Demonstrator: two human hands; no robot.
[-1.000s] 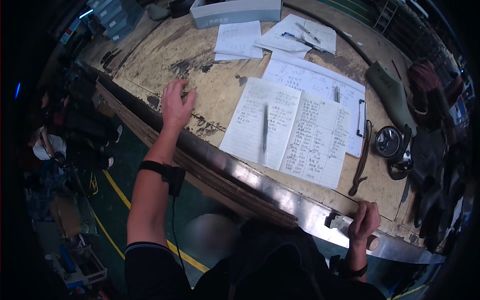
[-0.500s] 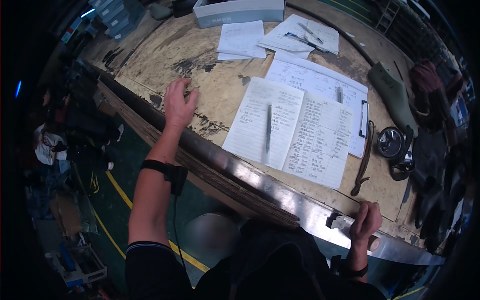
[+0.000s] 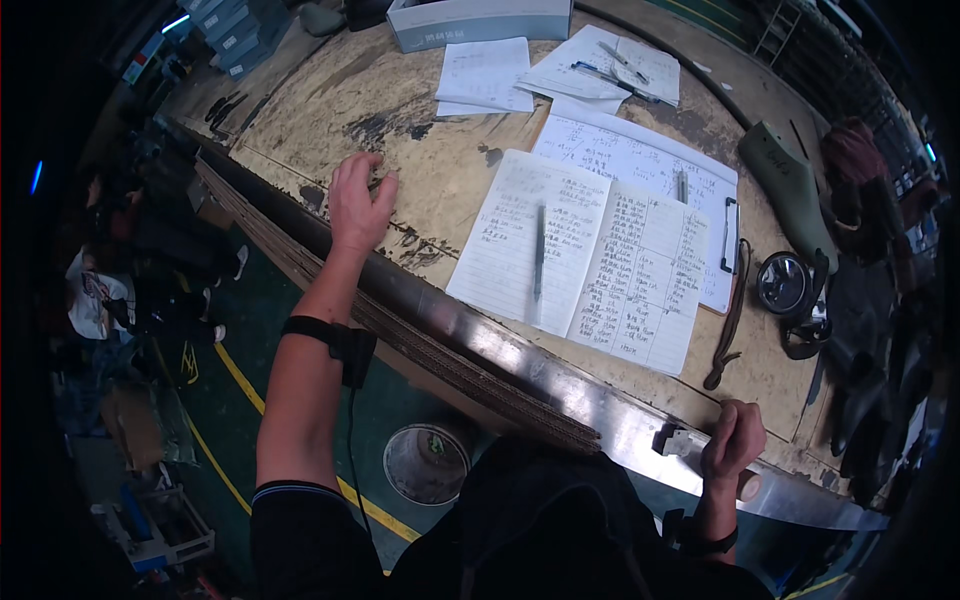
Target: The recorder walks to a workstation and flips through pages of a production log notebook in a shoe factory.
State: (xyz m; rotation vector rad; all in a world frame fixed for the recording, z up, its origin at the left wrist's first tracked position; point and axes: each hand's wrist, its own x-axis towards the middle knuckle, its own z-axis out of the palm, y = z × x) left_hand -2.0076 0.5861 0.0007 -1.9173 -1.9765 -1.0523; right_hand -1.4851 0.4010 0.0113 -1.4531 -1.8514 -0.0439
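My left hand (image 3: 360,200) rests on the worn wooden tabletop (image 3: 420,190), its fingers apart and slightly bent, with nothing in it. Closed into a loose fist, my right hand (image 3: 735,440) sits at the table's near metal edge (image 3: 620,420); nothing shows sticking out of it. Beside that wrist is the round end of a wooden piece (image 3: 748,486). Between the hands lies an open notebook (image 3: 590,260) with handwriting on both pages and a pen (image 3: 540,250) across its left page. Part of it overlaps a clipboard (image 3: 727,235) with written sheets and another pen (image 3: 682,184).
Loose papers (image 3: 485,75) with pens and a pale box (image 3: 480,25) lie at the back. To the right are a green shoe last (image 3: 785,185), a lamp (image 3: 782,283) and a dark cord (image 3: 735,320). Cardboard sheets (image 3: 470,372) line the near edge; below stands a bin (image 3: 425,465).
Both hands stay in the same places. The bin on the floor, a blur before, shows sharply now. The view has shifted very slightly.
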